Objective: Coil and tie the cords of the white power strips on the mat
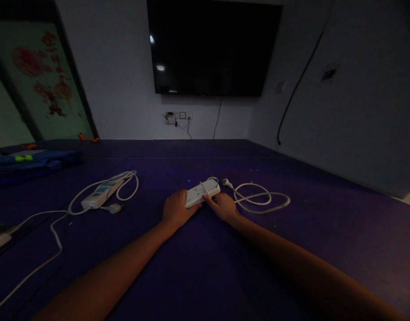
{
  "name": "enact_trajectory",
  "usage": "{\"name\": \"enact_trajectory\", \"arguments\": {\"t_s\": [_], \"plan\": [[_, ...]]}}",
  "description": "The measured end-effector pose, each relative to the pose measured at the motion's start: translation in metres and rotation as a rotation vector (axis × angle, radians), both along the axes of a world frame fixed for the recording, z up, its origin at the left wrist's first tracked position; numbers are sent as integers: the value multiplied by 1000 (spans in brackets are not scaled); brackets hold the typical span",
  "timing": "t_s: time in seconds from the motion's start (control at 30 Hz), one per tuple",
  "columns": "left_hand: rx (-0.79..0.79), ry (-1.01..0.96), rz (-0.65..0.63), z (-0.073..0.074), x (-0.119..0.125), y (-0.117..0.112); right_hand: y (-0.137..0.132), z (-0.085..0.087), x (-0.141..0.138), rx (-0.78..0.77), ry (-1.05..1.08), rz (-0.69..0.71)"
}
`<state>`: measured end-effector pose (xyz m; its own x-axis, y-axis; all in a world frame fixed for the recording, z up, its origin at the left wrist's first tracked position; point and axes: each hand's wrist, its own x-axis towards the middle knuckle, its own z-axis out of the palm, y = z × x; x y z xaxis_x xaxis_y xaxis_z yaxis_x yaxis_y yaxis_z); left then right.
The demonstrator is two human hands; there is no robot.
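Note:
A white power strip (195,194) lies tilted between my two hands, low over the purple floor. My left hand (175,208) is closed around its left end, the thumb along the near edge. Closed at the other end is my right hand (224,206), with its thumb by the white cable that crosses over the strip. To the right of that hand the cable (258,199) lies in loose loops on the floor. Its plug (227,183) rests just beyond my right fingers. Most of my fingers are hidden behind the strip.
A second power strip (102,192) with a coiled cord and plug (115,208) lies to the left. Another white block (0,241) with a cable sits at the left edge. Blue fabric (40,161) lies farther back. A television (214,49) hangs on the wall.

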<state>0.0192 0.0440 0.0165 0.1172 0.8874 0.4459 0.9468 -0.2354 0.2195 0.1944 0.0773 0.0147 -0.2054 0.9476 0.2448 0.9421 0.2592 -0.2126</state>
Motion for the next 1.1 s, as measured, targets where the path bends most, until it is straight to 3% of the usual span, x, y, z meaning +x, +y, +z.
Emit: {"name": "enact_trajectory", "arguments": {"t_s": [0.73,1.1], "plan": [[-23,11,6,1,-1,0,1,0,-1,1,-26,-18],[38,19,-2,-2,-2,1,-1,3,-1,-21,-9,-14]]}}
